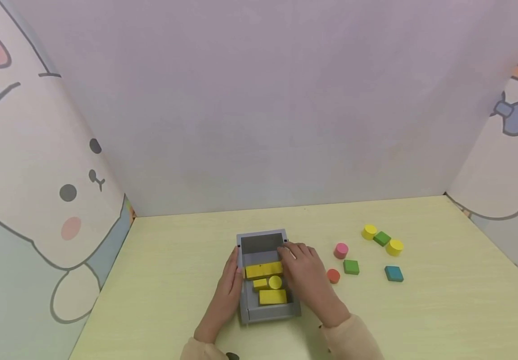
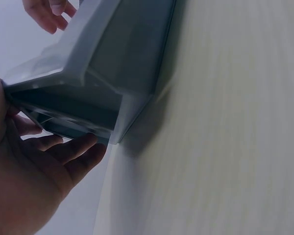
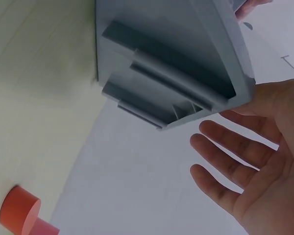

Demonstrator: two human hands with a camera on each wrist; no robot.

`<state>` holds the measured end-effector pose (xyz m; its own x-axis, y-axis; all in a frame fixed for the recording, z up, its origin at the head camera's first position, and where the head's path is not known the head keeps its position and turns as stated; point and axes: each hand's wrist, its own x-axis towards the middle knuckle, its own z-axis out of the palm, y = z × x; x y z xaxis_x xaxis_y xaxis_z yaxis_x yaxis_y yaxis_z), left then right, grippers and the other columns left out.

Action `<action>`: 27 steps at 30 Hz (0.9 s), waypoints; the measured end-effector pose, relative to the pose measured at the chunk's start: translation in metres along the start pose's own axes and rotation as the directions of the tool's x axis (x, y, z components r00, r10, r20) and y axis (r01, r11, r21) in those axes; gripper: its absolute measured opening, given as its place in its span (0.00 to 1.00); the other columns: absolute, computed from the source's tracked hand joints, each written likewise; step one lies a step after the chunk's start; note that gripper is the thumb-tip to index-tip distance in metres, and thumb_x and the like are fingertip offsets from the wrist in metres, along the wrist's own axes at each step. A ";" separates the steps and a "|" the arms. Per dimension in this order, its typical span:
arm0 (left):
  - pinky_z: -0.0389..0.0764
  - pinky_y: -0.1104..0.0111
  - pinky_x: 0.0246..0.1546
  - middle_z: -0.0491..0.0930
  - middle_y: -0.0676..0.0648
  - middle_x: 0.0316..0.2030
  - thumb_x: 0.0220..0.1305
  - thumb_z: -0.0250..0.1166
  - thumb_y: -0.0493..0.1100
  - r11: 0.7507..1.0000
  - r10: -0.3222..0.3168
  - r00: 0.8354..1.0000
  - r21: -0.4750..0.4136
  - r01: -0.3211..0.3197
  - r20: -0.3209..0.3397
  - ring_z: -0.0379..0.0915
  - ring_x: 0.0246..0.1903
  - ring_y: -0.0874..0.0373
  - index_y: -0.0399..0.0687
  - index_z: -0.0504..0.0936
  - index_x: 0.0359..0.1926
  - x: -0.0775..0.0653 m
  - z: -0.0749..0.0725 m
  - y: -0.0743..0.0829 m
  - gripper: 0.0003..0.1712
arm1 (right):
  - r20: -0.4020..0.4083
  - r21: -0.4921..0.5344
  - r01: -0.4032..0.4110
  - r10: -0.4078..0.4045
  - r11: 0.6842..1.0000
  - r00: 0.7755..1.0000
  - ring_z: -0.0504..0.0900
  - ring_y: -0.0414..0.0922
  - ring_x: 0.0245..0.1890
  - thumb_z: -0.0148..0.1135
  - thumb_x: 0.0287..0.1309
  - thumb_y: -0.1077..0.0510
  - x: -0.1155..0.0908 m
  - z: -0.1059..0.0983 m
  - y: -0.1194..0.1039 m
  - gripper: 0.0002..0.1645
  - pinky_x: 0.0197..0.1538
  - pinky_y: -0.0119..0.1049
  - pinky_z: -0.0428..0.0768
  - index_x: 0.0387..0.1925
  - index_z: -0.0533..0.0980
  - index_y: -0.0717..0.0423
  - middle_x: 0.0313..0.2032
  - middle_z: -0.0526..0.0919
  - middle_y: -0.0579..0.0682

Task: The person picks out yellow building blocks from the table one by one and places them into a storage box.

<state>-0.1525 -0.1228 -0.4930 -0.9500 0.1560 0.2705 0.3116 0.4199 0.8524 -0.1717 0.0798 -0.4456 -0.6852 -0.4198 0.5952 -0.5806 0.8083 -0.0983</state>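
A grey plastic box (image 1: pixel 269 313) with open top stands on the table. In it lie a long yellow block (image 1: pixel 263 270), a small yellow cube (image 1: pixel 260 284), a yellow cylinder (image 1: pixel 275 282) and a shorter yellow block (image 1: pixel 273 297). My left hand (image 1: pixel 229 287) rests along the box's left wall with its fingers fairly straight, as the left wrist view also shows. At the opposite side, my right hand (image 1: pixel 306 275) touches the right rim. Its other fingers (image 3: pixel 230 152) are loosely spread beside the box in the right wrist view, with nothing between them.
Right of the box lie a pink cylinder (image 1: pixel 341 250), a red cylinder (image 1: pixel 333 275), a green block (image 1: pixel 351 267), a blue block (image 1: pixel 394 273), another green block (image 1: pixel 382 238) and two yellow cylinders (image 1: pixel 394 247). A pale wall (image 1: pixel 286 125) rises behind the table (image 1: pixel 173 260).
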 end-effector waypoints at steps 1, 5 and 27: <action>0.49 0.44 0.66 0.46 0.38 0.70 0.73 0.37 0.44 1.000 -0.002 1.000 0.004 0.002 0.000 0.39 0.68 0.46 0.45 0.44 0.70 0.000 0.000 0.000 0.28 | -0.011 0.002 -0.002 0.002 1.000 1.000 0.77 0.52 0.42 0.64 0.46 0.64 0.000 0.000 0.002 0.17 0.43 0.48 0.81 0.41 0.77 0.59 0.41 0.82 0.56; 0.49 0.44 0.66 0.46 0.37 0.70 0.73 0.37 0.43 1.000 -0.013 1.000 0.018 0.013 0.003 0.39 0.68 0.46 0.43 0.44 0.70 0.001 0.000 0.004 0.28 | -0.043 0.004 -0.017 0.017 1.000 0.999 0.77 0.53 0.41 0.63 0.46 0.65 -0.001 -0.004 0.011 0.17 0.40 0.49 0.81 0.42 0.76 0.60 0.40 0.82 0.57; 0.47 0.44 0.66 0.45 0.38 0.71 0.73 0.36 0.47 1.000 -0.008 1.000 0.000 0.008 0.013 0.38 0.68 0.46 0.45 0.43 0.71 -0.001 0.000 -0.002 0.29 | -0.141 -0.071 -0.095 0.085 0.993 0.986 0.78 0.57 0.35 0.65 0.39 0.70 -0.020 -0.012 0.063 0.16 0.32 0.53 0.81 0.37 0.78 0.65 0.35 0.82 0.60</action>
<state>-0.1519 -0.1235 -0.4948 -0.9521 0.1644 0.2579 0.3042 0.4211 0.8545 -0.1892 0.1443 -0.4539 -0.6627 -0.2873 0.6915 -0.4797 0.8720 -0.0974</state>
